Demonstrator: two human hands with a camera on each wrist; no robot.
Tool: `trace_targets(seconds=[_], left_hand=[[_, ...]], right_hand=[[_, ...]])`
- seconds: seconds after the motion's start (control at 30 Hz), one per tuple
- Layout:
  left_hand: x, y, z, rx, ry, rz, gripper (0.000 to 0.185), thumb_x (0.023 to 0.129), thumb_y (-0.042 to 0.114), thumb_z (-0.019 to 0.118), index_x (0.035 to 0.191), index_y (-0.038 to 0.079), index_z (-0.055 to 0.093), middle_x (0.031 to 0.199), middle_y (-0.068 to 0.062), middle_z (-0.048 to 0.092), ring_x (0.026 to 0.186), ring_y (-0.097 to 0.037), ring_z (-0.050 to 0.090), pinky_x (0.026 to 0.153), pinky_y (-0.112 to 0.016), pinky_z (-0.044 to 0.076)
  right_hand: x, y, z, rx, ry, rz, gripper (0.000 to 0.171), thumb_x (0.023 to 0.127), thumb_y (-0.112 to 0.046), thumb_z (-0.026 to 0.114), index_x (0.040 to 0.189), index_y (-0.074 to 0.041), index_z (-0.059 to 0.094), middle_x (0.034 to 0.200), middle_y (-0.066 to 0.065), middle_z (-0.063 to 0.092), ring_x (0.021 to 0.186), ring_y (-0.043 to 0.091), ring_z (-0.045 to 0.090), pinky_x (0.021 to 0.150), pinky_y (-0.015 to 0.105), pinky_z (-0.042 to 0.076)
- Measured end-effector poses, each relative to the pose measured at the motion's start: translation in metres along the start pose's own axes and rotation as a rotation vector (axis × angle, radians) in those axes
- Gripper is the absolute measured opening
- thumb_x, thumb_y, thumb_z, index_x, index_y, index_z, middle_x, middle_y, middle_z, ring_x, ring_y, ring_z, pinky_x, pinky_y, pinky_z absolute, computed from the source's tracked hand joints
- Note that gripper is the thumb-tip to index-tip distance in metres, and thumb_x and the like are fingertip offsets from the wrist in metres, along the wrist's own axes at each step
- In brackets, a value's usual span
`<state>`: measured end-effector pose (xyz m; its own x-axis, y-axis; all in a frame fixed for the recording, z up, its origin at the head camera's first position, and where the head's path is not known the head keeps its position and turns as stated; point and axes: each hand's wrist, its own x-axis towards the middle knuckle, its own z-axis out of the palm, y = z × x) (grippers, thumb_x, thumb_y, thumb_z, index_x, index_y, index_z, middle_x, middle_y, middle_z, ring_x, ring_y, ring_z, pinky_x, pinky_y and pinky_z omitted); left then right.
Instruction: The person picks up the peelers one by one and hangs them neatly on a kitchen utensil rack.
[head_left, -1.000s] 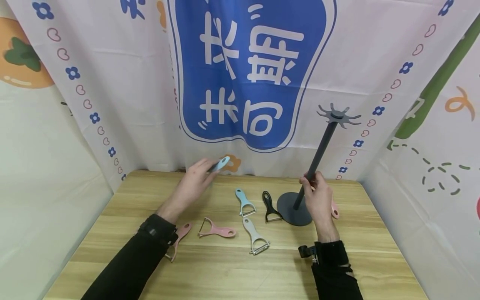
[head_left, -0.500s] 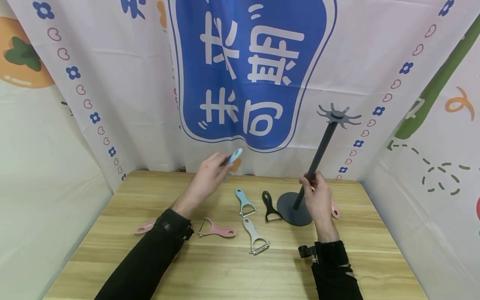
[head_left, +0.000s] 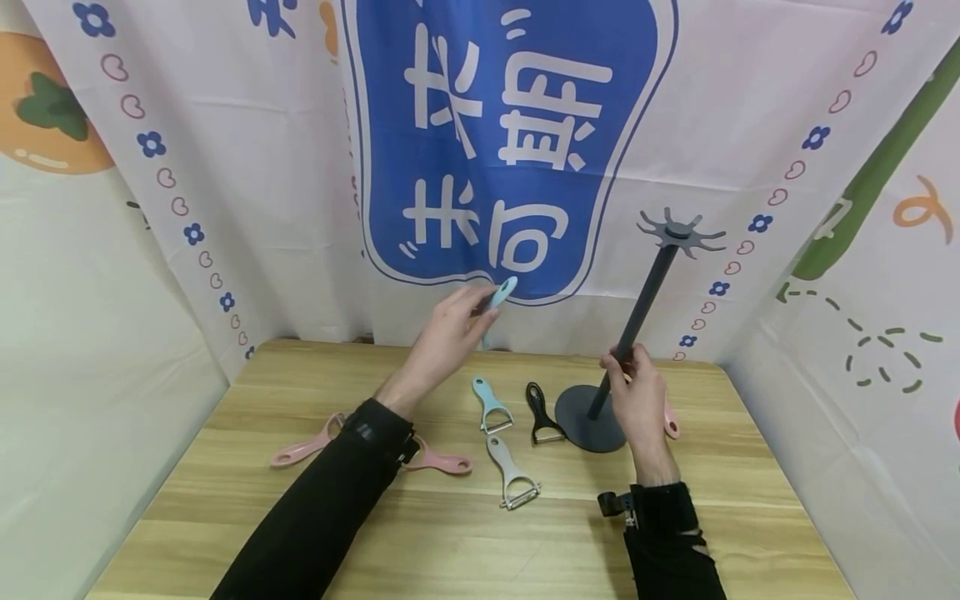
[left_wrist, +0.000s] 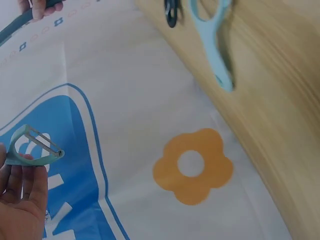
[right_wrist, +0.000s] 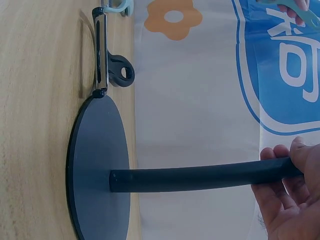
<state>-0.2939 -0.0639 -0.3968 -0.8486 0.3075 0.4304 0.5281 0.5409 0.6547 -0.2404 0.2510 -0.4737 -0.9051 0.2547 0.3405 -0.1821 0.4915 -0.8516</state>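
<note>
Our left hand (head_left: 450, 323) now sits further right and higher, pinching a blue peeler (head_left: 507, 288) clear of the table (head_left: 570, 542): nearer the hooks (head_left: 679, 232) of the stand (head_left: 642, 305), though well apart. Our right hand (head_left: 639, 400) still grips the pole (right_wrist: 200, 179).

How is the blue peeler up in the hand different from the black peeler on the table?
The held peeler is light blue, but the black peeler has a dark handle. The left hand holds the blue one up in the air, while the black one lies on the table beside the round base. Both have a hole in the handle and a blade at the other end.
</note>
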Motion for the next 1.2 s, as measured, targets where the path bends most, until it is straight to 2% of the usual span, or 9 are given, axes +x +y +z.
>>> trace_targets(seconds=[0.27,0.57,0.83,1.2], left_hand=[[0.015,0.015,0.006,-0.014,0.003,0.022,0.042,0.121,0.021,0.068,0.161,0.009,0.068,0.135,-0.011,0.073,0.135,-0.029,0.076,0.124,-0.042,0.066],[0.030,0.032,0.011,-0.028,-0.008,0.035,0.044,0.122,0.024,0.066,0.164,0.011,0.065,0.141,-0.011,0.073,0.137,-0.028,0.075,0.122,-0.042,0.067],[0.045,0.053,0.014,-0.043,-0.038,0.058,0.045,0.123,0.026,0.065,0.166,0.012,0.064,0.142,-0.010,0.072,0.131,-0.025,0.074,0.117,-0.040,0.067],[0.063,0.074,0.016,-0.058,-0.034,0.107,0.044,0.124,0.028,0.062,0.166,0.012,0.064,0.144,-0.011,0.072,0.137,-0.027,0.075,0.117,-0.040,0.068]], right_hand=[[0.000,0.002,0.000,-0.018,0.012,-0.003,0.021,0.120,-0.014,0.069,0.132,0.002,0.065,0.133,0.031,0.080,0.138,0.052,0.078,0.116,0.069,0.066],[0.000,0.002,0.000,-0.021,0.005,-0.012,0.021,0.120,-0.013,0.069,0.132,0.003,0.065,0.133,0.032,0.079,0.138,0.054,0.078,0.117,0.069,0.064],[-0.001,-0.001,0.000,-0.004,-0.003,-0.005,0.021,0.121,-0.015,0.068,0.132,0.002,0.065,0.134,0.032,0.080,0.139,0.052,0.077,0.119,0.068,0.063],[-0.001,0.000,-0.001,0.020,-0.016,0.001,0.020,0.121,-0.014,0.066,0.132,0.003,0.065,0.136,0.032,0.079,0.140,0.051,0.077,0.121,0.064,0.063]])
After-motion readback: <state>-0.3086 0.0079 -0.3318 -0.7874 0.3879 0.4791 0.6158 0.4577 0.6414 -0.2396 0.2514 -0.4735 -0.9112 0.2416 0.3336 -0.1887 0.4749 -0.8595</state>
